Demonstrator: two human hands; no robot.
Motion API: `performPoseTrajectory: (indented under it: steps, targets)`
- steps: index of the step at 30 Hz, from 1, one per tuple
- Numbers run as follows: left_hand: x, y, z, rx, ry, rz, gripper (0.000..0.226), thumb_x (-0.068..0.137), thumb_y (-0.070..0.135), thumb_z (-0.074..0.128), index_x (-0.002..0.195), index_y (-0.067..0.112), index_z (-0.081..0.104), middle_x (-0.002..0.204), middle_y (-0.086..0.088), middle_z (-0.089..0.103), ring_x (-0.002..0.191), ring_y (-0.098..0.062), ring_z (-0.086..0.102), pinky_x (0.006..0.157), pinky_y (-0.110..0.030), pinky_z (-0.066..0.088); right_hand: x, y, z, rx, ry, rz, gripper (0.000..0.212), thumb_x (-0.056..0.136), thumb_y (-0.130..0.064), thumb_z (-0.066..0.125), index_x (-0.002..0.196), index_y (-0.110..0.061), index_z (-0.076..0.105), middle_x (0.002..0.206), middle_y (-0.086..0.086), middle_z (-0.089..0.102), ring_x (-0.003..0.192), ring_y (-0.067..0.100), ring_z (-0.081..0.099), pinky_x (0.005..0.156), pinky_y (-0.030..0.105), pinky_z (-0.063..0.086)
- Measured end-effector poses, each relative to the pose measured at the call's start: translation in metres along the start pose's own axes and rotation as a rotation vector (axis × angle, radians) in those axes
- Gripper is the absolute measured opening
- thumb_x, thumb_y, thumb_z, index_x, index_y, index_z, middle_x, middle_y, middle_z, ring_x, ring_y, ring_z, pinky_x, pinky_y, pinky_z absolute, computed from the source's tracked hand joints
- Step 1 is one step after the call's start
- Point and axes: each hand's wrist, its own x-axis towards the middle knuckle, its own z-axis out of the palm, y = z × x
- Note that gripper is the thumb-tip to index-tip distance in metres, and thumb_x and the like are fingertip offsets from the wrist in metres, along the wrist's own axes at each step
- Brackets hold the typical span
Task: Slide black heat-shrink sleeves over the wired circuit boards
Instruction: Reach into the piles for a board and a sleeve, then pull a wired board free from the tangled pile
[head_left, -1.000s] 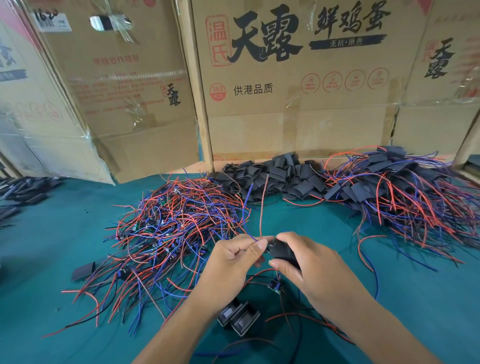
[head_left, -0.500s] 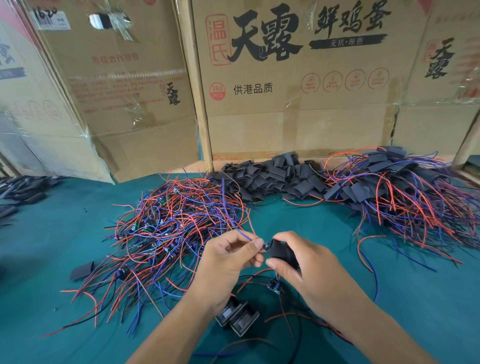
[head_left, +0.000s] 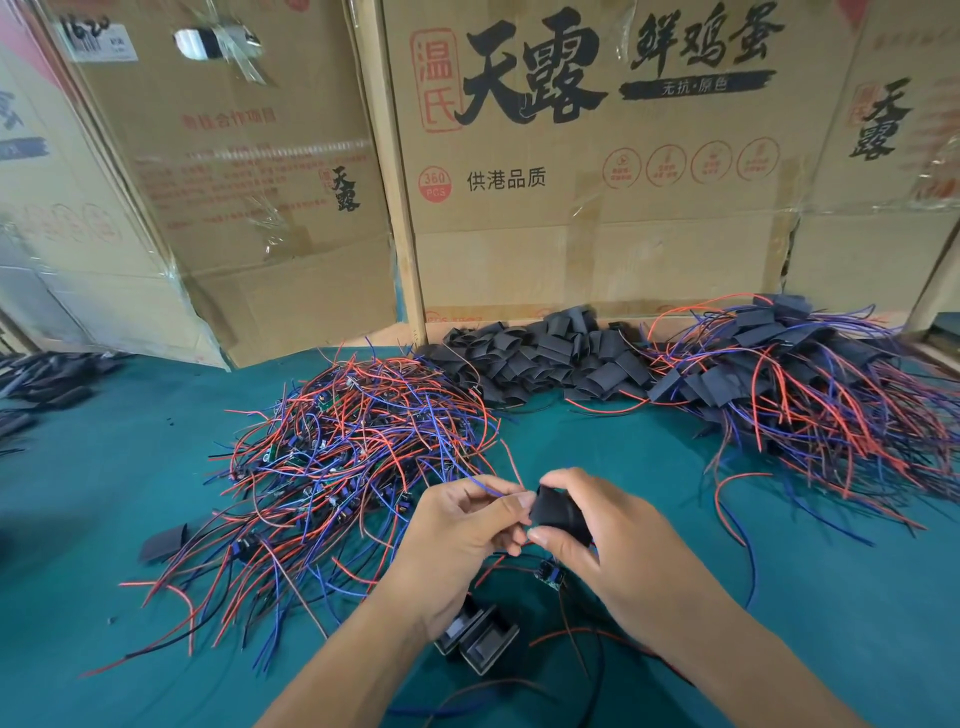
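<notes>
A green table (head_left: 857, 597) is seen from above, walled at its far edge by upright cardboard boxes (head_left: 597, 156) printed with Chinese characters. Just in front of the boxes a heap of loose black heat-shrink sleeves (head_left: 550, 358) is piled. To the left of that heap and nearer the viewer, a tangle of red and blue wired circuit boards (head_left: 343, 457) is spread; to the right of the heap, a pile of boards already sleeved (head_left: 810, 389) runs off the right edge. Bare green surface is left at the near right and between the tangle and the left edge.

Well in front of the heap, both hands are held together above the table. A black sleeve (head_left: 558, 512) is gripped by the right hand (head_left: 618, 540) between thumb and fingers. Thin wires are pinched by the left hand (head_left: 462, 535) right at the sleeve's mouth; whether a board is inside the sleeve cannot be made out. Below the hands, a small bare board (head_left: 549, 575) and two open-ended sleeves (head_left: 478, 634) lie on the table, partly hidden by the left wrist. A single flat sleeve (head_left: 163, 540) lies at the tangle's left fringe. Dark objects at the far left edge are cut off and blurred.
</notes>
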Motion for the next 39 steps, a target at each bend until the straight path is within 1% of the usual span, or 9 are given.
performPoseTrajectory:
  steps: [5,9,15,18,21,24,28,33,39]
  targets:
    - [0.002,-0.001,-0.001,-0.026,-0.008,-0.036,0.011,0.074,0.010,0.076,0.078,0.001,0.071,0.070,-0.015,0.062,0.059,-0.019,0.056,0.056,-0.024,0.049,0.003,0.003,-0.001,0.254,0.005,0.119,0.009,0.091,-0.040,0.060,0.099,-0.036,0.059,0.083,-0.019,0.064,0.078,0.001,0.058,0.067,0.013,0.042]
    - [0.003,-0.002,-0.003,-0.015,-0.029,-0.071,0.007,0.070,0.015,0.079,0.073,0.010,0.075,0.069,-0.011,0.064,0.058,-0.017,0.057,0.057,-0.023,0.048,0.006,0.006,-0.006,0.414,-0.102,0.262,0.016,0.098,-0.035,0.048,0.099,-0.039,0.063,0.087,-0.008,0.068,0.081,0.011,0.062,0.079,0.036,0.054]
    - [0.006,-0.005,-0.005,-0.060,-0.043,-0.110,0.007,0.079,0.018,0.076,0.083,0.012,0.074,0.074,-0.009,0.066,0.058,-0.015,0.055,0.054,-0.021,0.046,0.009,0.010,-0.023,0.692,-0.103,0.349,0.017,0.097,-0.010,0.055,0.100,-0.017,0.070,0.068,-0.001,0.061,0.056,0.011,0.050,0.054,0.022,0.042]
    - [0.011,-0.003,-0.010,0.244,0.111,0.043,0.009,0.092,0.013,0.068,0.085,0.007,0.067,0.068,-0.005,0.065,0.055,-0.016,0.051,0.052,-0.021,0.043,0.024,0.021,-0.046,0.708,0.007,0.410,0.014,0.093,-0.006,0.060,0.101,-0.012,0.070,0.080,0.006,0.068,0.061,0.013,0.056,0.056,0.028,0.045]
    - [0.013,-0.005,-0.017,0.893,0.147,0.296,0.008,0.094,0.022,0.063,0.087,0.020,0.064,0.065,0.010,0.061,0.057,-0.005,0.050,0.058,-0.020,0.041,0.059,0.047,-0.081,0.489,0.137,0.407,0.010,0.092,-0.012,0.064,0.101,-0.016,0.067,0.092,0.001,0.071,0.065,0.007,0.061,0.056,0.023,0.048]
    - [0.006,-0.009,-0.012,1.313,-0.050,0.512,0.013,0.095,0.037,0.058,0.099,0.025,0.063,0.082,0.009,0.064,0.075,-0.010,0.057,0.070,-0.030,0.046,0.105,0.090,-0.126,0.155,0.237,0.447,0.009,0.091,-0.018,0.066,0.100,-0.019,0.064,0.104,0.005,0.067,0.089,0.017,0.062,0.079,0.033,0.051]
    - [0.006,-0.010,-0.010,1.415,-0.174,0.565,0.026,0.098,0.044,0.050,0.111,0.025,0.063,0.094,0.006,0.064,0.085,-0.016,0.059,0.074,-0.035,0.049,0.152,0.144,-0.177,-0.272,0.196,0.537,0.012,0.090,-0.016,0.067,0.100,-0.009,0.065,0.106,0.017,0.066,0.093,0.028,0.058,0.073,0.029,0.036]
    - [0.010,-0.010,-0.021,1.478,-0.180,0.494,0.027,0.101,0.044,0.043,0.112,0.026,0.060,0.097,0.007,0.064,0.083,-0.016,0.060,0.073,-0.031,0.046,0.169,0.175,-0.184,-0.679,0.035,0.596,0.018,0.092,-0.024,0.065,0.105,-0.012,0.069,0.119,0.020,0.063,0.110,0.035,0.057,0.089,0.035,0.044]
    - [0.013,-0.012,-0.024,1.568,-0.164,0.461,0.029,0.101,0.048,0.039,0.110,0.028,0.057,0.095,0.006,0.064,0.083,-0.017,0.060,0.073,-0.033,0.046,0.162,0.150,-0.155,-0.758,0.392,0.527,0.030,0.087,-0.022,0.062,0.114,-0.011,0.063,0.121,0.022,0.053,0.115,0.039,0.049,0.098,0.044,0.037]
